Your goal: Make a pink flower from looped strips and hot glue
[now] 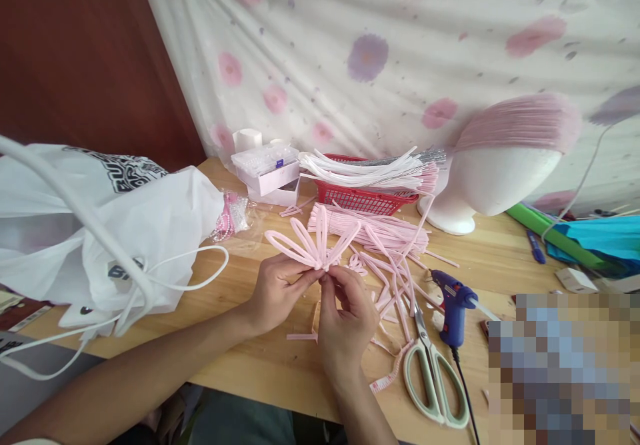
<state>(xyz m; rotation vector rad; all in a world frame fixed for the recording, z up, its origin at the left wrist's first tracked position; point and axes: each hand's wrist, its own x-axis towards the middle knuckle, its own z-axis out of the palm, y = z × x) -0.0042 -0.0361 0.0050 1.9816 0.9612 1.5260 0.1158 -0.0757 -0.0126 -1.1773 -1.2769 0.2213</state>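
A flower of pink pipe cleaner loops stands upright between my hands, its long petals fanned out above the fingertips. My left hand pinches its base from the left. From the right, my right hand grips the same base, thumb and forefinger pressed together. The joint where the petals meet is partly covered by my fingers. Just behind lies a bundle of pink pipe cleaners, with bent loose pieces beside my right hand. Scissors with pale green handles and a blue hot glue gun lie to the right.
A red basket holding white, pink and silver pipe cleaners stands at the back, near small boxes. A white foam head is behind right. At left are a white bag and white cable. A tape measure lies near the scissors.
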